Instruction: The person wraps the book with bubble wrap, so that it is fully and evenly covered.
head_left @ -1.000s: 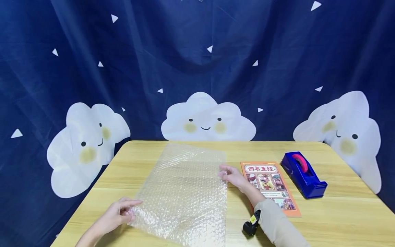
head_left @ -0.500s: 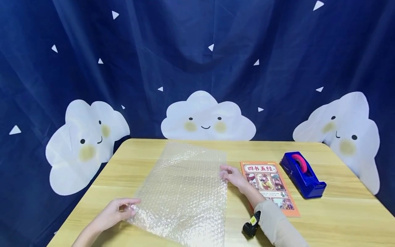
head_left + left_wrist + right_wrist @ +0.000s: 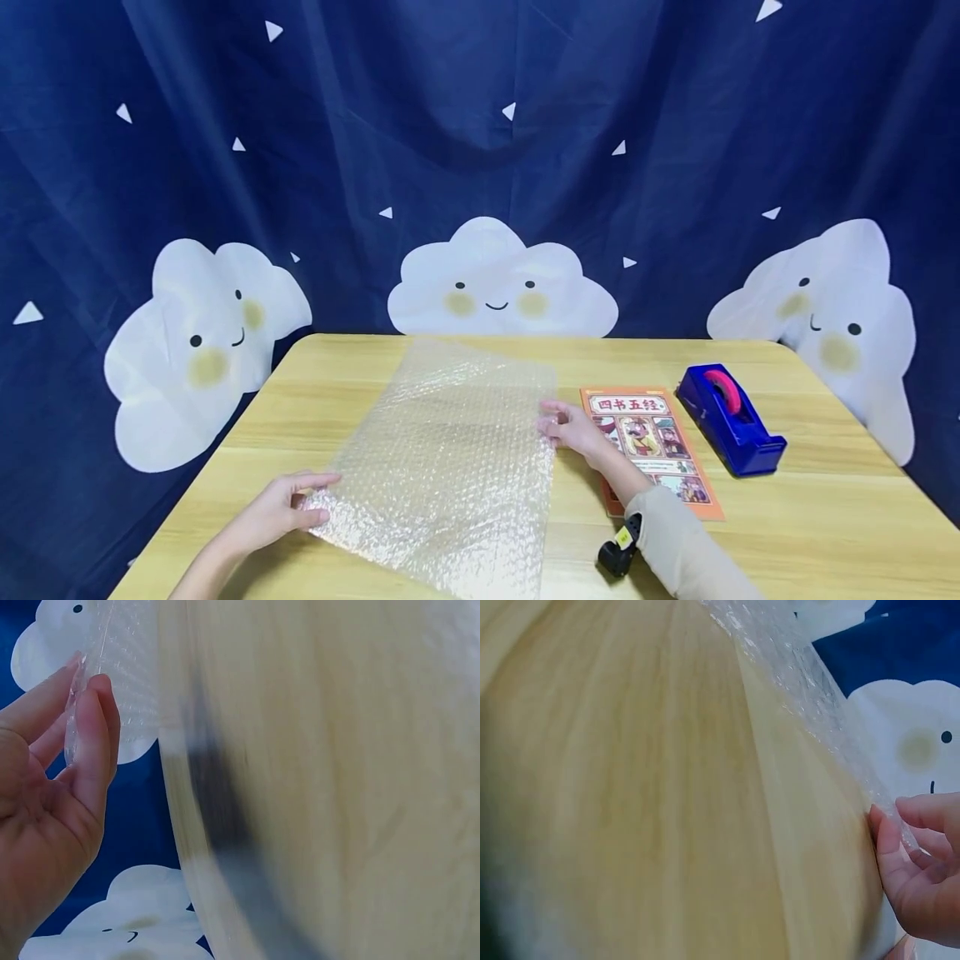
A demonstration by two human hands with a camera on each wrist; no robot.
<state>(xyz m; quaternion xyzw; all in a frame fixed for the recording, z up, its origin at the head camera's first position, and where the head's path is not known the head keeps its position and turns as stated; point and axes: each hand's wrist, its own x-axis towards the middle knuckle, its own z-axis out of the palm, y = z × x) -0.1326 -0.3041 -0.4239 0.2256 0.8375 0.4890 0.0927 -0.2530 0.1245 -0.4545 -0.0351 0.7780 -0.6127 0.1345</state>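
A clear sheet of bubble wrap (image 3: 450,450) spreads over the left and middle of the wooden table. My left hand (image 3: 266,512) pinches its near left corner between thumb and fingers; in the left wrist view, that hand (image 3: 60,757) has the film (image 3: 127,675) between its fingers. On the sheet's right edge, my right hand (image 3: 573,431) pinches the plastic, and the right wrist view shows the hand (image 3: 922,862) gripping the edge of the wrap (image 3: 802,682). An orange illustrated book (image 3: 645,437) lies flat, partly under my right forearm.
A blue tape dispenser (image 3: 731,421) with a pink roll stands right of the book. A black camera (image 3: 618,550) is attached at my right wrist. Behind the wooden table (image 3: 817,500) hangs a dark blue curtain (image 3: 480,108) with white clouds.
My left hand has shifted slightly left with the corner of the wrap. The right hand keeps its hold on the edge, barely moved. The whole head view has shifted slightly.
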